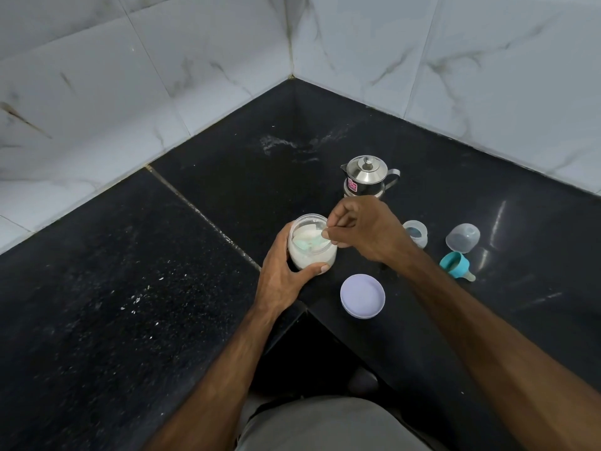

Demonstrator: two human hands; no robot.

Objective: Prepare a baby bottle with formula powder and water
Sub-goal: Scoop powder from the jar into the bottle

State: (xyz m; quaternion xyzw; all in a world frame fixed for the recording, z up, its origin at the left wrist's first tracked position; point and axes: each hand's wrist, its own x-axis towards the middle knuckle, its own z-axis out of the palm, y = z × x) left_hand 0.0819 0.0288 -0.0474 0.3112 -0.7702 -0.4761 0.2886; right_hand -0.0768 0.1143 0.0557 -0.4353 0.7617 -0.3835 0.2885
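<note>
Left grip (281,275) holds jar (312,252); right grip (364,232) — pinching scoop (325,234).

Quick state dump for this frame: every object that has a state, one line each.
powder jar: open, upright, holds white powder
jar lid: off, lying flat on the counter
scoop: in the jar, handle pinched
left hand: grips the jar
right hand: pinches the scoop handle
baby bottle: uncapped, upright
teat ring: off the bottle, on its side
bottle cap: off, on its side
steel kettle: lid on, upright
</note>
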